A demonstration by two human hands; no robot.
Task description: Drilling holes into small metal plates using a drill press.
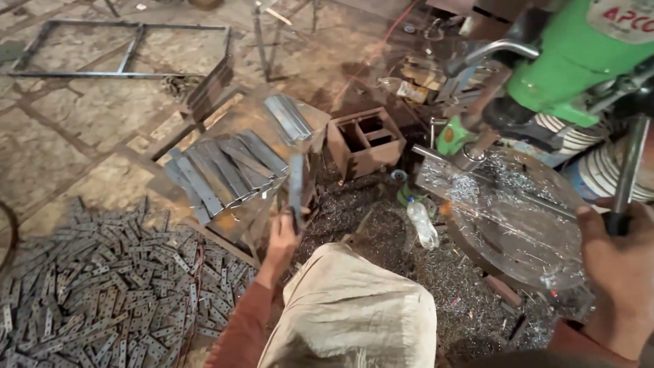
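Many small punched metal plates (102, 293) are heaped on the floor at left; a low stand (231, 218) is loaded with flat steel strips (225, 170). One strip (296, 187) is gripped upright by the left hand (283, 238) at the stand's right edge. The drill press lever (623, 184) is clasped by the right hand (620, 272), beside the shaving-strewn round table (518, 225).

Small metal plates (102, 293) lie heaped on the floor at left; longer strips (228, 170) rest on a stand (238, 225) behind, drill press (572, 61) at right.

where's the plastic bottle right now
In the head view the plastic bottle lies on the swarf-covered floor, centre-right, between the person's knee and the round drill table.
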